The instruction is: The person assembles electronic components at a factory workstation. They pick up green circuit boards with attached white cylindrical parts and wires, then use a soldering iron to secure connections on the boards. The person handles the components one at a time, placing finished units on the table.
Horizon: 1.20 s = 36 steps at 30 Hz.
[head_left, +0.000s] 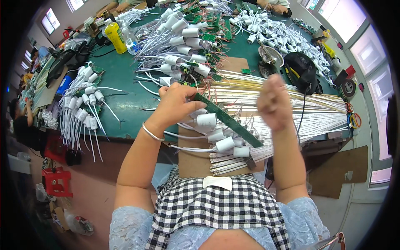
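My left hand (177, 102) pinches the upper end of a long green circuit board strip (229, 121). The strip slants down to the right, over several white cylinders (207, 120) with white cables. To its right my right hand (273, 104) is raised above a fan of narrow pale strips (300, 121). Motion smears its fingers, so I cannot make out whether it holds anything. Under the near ends of the pale strips lies a brown board (193, 158). A small dark block (249, 162) sits by the lower end of the green strip.
More cabled white cylinders pile up at the back (179, 39), far right (271, 31) and left (85, 98). A yellow bottle (115, 36), a metal dish (271, 56) and a black-and-yellow object (300, 71) stand on the green table (118, 106). Other people's hands (277, 8) show beyond.
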Motion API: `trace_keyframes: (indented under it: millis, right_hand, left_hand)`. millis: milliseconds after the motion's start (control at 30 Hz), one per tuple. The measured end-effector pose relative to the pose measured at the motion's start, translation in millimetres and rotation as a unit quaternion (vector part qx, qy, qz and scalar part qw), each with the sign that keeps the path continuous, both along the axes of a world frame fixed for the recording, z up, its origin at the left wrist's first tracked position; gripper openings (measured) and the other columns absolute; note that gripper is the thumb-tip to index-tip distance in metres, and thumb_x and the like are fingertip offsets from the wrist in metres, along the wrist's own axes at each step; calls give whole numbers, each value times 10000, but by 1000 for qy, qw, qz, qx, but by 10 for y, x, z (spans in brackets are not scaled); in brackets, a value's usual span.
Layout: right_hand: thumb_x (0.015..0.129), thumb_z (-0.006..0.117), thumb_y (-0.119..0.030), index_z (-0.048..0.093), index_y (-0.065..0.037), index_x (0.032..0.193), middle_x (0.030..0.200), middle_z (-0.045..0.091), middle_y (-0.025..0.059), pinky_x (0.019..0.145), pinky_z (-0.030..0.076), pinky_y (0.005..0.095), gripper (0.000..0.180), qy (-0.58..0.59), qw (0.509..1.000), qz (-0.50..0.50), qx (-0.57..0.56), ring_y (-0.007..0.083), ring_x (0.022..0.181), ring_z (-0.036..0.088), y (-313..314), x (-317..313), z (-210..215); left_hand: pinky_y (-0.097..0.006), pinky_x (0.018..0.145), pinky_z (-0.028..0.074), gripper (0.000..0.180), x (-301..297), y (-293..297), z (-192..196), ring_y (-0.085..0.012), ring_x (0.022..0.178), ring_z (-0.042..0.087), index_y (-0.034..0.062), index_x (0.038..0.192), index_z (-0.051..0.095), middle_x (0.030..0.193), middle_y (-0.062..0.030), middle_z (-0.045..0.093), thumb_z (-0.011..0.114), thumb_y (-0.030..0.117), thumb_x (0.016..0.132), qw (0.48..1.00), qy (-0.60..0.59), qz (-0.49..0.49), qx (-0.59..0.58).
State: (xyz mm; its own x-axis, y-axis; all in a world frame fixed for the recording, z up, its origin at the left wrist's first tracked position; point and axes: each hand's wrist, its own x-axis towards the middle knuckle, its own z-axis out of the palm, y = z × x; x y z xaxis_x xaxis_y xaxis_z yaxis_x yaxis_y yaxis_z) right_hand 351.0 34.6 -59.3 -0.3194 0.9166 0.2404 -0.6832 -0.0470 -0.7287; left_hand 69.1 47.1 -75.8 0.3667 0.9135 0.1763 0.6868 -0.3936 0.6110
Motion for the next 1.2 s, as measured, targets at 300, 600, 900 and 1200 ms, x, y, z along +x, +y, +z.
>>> trace_keyframes:
  millis: [300, 600, 900, 1200]
  right_hand:
    - [737, 760, -159, 540, -33, 1127, 810, 549, 31, 639, 436, 265, 465, -611, 757, 56, 226, 118, 720, 525, 126, -570, 346]
    - [846, 632, -113, 518, -36, 1043, 828, 566, 35, 614, 462, 267, 240, -302, 929, -48, 209, 127, 706, 565, 270, -146, 476]
    - [781, 674, -145, 625, -36, 867, 716, 607, 129, 621, 465, 348, 147, -541, 744, -73, 384, 273, 650, 585, 218, -768, 329]
    - [764, 741, -343, 524, -31, 1192, 1019, 597, 109, 817, 478, 341, 573, -579, 779, -67, 229, 204, 927, 581, -114, 96, 212]
  left_hand:
    - [-349, 837, 240, 264, 124, -103, 147, -171, 868, 492, 174, 913, 724, 809, 8, 603, 782, 254, 668, 997, -5, 13, 72]
    - [-382, 839, 219, 257, 76, -136, 32, -176, 888, 483, 179, 877, 722, 762, 35, 624, 778, 335, 681, 997, -30, 33, 64]
    - [-378, 828, 233, 246, 216, -157, 248, -178, 855, 504, 189, 867, 726, 747, 31, 617, 781, 319, 665, 998, 20, 4, 60]
    - [-375, 781, 238, 203, 103, -310, 135, -179, 830, 520, 193, 874, 728, 763, 20, 621, 766, 271, 690, 994, -1, 49, 102]
